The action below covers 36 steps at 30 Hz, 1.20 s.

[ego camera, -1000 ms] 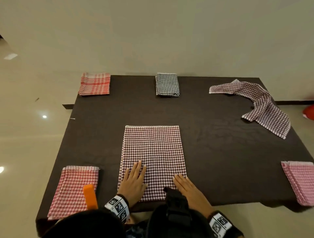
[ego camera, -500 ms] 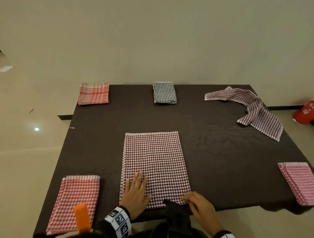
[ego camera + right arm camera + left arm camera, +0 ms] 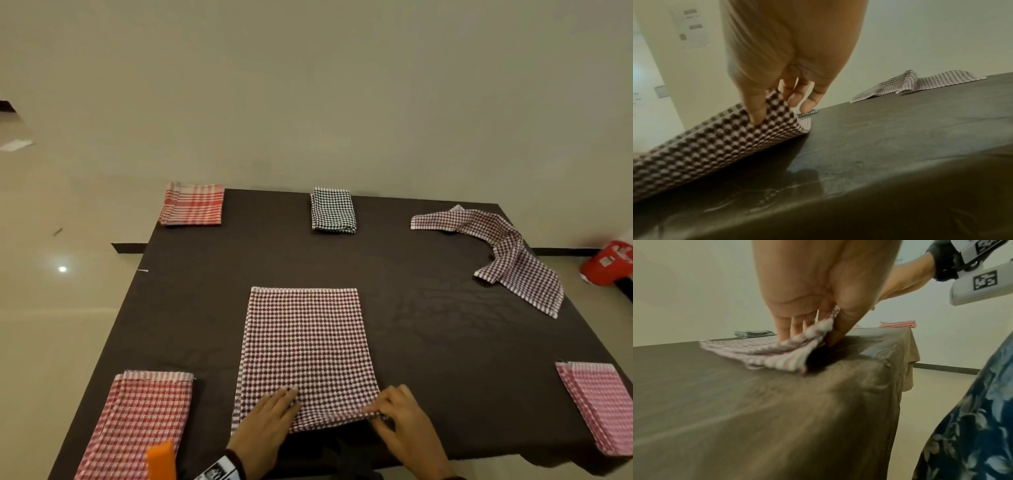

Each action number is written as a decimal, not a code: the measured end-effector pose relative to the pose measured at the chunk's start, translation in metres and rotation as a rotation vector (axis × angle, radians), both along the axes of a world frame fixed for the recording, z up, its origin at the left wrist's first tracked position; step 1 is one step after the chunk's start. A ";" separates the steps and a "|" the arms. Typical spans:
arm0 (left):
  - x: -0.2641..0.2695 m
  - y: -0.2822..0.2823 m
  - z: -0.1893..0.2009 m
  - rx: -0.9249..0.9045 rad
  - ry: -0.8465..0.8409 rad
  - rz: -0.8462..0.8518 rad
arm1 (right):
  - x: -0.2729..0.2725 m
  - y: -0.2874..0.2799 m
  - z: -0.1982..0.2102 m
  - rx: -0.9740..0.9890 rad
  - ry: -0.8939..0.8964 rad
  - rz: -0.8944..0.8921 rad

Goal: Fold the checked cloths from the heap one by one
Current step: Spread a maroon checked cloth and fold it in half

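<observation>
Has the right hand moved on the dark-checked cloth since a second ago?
Yes. The right hand slid off the dark-checked cloth toward its near right corner, which it now pinches and lifts off the table.

Count on the dark-covered table (image 3: 428, 342): six checked cloths in all. Four lie folded at its edges: one red-and-white plaid cloth (image 3: 191, 205) at the far left corner, one black-and-white cloth (image 3: 333, 210) at mid far edge, one red check cloth (image 3: 137, 421) at the near left corner, one pink check cloth (image 3: 599, 404) at the near right edge. Two are maroon check: one flat rectangle (image 3: 305, 342) at the near centre, one rumpled cloth (image 3: 507, 253) at the far right corner.
</observation>
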<state>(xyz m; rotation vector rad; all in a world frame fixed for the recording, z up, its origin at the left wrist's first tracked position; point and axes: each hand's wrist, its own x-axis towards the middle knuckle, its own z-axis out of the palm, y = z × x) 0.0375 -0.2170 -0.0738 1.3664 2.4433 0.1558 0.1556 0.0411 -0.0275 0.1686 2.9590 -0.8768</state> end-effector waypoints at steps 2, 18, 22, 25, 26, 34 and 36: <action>-0.004 -0.019 0.014 0.052 -0.049 0.060 | 0.007 0.003 0.005 -0.082 -0.060 -0.017; -0.123 0.028 0.051 0.643 -0.721 1.030 | -0.117 0.025 0.009 -0.649 -0.062 -0.653; -0.129 0.040 0.039 0.508 -0.589 1.131 | -0.142 0.032 -0.006 -0.535 -0.137 -0.617; -0.120 0.043 0.038 0.487 -0.497 1.143 | -0.147 0.032 -0.011 -0.399 -0.193 -0.589; -0.114 0.043 0.038 0.471 -0.394 1.115 | -0.146 0.032 -0.011 -0.308 -0.162 -0.592; -0.043 0.080 0.011 0.156 0.028 0.645 | -0.132 -0.064 -0.024 0.064 -0.035 -0.026; -0.034 0.078 0.000 0.110 0.002 0.649 | -0.130 -0.075 -0.036 0.098 -0.165 -0.001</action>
